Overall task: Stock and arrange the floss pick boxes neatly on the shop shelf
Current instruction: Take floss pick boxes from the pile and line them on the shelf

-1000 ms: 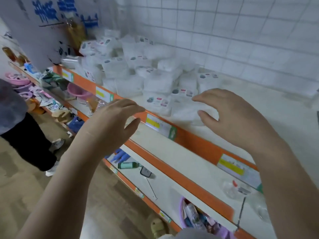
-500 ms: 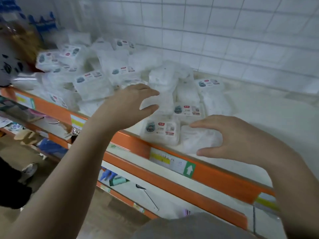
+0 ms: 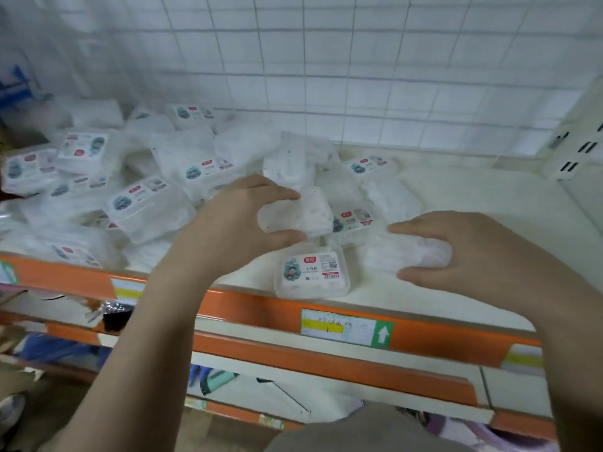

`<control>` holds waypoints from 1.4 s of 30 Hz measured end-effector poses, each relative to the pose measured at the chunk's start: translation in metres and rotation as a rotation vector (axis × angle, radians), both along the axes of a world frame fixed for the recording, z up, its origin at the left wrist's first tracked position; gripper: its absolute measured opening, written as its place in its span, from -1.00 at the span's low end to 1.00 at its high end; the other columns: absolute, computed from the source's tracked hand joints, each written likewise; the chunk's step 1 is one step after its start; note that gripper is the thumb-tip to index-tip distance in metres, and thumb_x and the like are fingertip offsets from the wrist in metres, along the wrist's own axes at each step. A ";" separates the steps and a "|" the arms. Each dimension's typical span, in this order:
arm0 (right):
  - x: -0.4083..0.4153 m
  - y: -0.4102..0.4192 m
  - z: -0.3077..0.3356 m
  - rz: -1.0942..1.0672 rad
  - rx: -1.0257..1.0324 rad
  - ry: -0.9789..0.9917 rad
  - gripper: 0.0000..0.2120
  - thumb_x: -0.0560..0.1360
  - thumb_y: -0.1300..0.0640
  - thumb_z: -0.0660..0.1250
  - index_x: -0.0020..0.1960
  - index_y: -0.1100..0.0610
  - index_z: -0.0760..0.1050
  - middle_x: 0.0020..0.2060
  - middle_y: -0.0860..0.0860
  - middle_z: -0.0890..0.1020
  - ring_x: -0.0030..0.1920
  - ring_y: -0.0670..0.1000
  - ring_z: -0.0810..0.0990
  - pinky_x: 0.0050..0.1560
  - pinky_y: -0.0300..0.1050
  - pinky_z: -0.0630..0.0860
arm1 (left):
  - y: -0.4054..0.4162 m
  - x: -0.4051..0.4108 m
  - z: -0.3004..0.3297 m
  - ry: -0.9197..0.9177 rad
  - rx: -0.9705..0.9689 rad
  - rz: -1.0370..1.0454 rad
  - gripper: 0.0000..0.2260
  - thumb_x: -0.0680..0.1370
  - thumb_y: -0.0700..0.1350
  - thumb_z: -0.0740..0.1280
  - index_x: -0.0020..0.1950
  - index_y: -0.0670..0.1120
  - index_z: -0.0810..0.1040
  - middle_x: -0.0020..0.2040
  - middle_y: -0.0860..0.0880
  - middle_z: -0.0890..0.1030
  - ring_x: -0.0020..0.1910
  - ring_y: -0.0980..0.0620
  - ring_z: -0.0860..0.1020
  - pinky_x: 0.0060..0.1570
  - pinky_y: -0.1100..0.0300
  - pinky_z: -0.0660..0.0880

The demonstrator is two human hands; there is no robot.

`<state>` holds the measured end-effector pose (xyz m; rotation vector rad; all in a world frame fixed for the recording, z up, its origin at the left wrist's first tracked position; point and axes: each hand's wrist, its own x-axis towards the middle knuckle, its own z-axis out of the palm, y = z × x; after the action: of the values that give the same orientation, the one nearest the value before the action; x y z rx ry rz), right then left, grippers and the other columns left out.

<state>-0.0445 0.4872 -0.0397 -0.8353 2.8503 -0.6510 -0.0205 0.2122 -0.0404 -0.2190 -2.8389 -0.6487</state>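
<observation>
Both hands are on the shelf [image 3: 473, 197] pile: the left hand [image 3: 235, 223] has thumb and fingers curled round a clear box [image 3: 300, 213], and the right hand [image 3: 470, 252] clamps another box [image 3: 404, 252] lying flat near the front edge. Loose boxes [image 3: 146, 203] are heaped to the left.

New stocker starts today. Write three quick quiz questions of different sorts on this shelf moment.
1. True or false: the left hand grips a clear floss pick box.
2. The labelled box at the shelf's front edge lies: A) label up B) label down.
3. What does the right hand hold in its grip?

Key: 1 true; 2 A; 3 an unlabelled-side box resting on the shelf.
</observation>
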 end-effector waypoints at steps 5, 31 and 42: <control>0.023 0.002 0.005 -0.221 -0.084 0.161 -0.47 0.33 -0.19 0.37 0.29 -0.21 0.39 0.11 -0.20 0.46 0.14 -0.20 0.39 0.09 -0.41 0.18 | 0.017 0.002 0.003 0.058 -0.001 -0.161 -0.48 0.32 0.28 0.36 0.22 0.10 0.53 0.14 0.11 0.55 0.15 0.08 0.44 0.10 0.34 0.25; 0.215 0.265 -0.021 -0.729 -0.081 0.335 -0.42 0.36 -0.21 0.35 0.32 -0.01 0.44 0.25 -0.02 0.52 0.23 0.07 0.50 0.12 0.05 0.52 | 0.306 0.047 -0.015 0.089 -0.014 -0.686 -0.50 0.34 0.27 0.39 0.21 0.07 0.54 0.12 0.10 0.56 0.09 0.09 0.38 -0.01 0.43 0.16; 0.207 0.460 -0.009 -0.611 -0.014 0.228 -0.47 0.35 -0.11 0.37 0.30 -0.04 0.44 0.25 -0.02 0.53 0.24 0.02 0.48 0.13 -0.19 0.30 | 0.485 0.068 -0.007 0.053 0.015 -0.583 -0.48 0.33 0.31 0.30 0.20 0.08 0.55 0.10 0.12 0.55 0.05 0.19 0.32 0.07 0.62 0.08</control>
<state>0.1621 0.9469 -0.0482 -0.0107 3.3233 -0.6611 0.0472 0.6974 -0.0477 -1.0660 -2.7090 -0.7480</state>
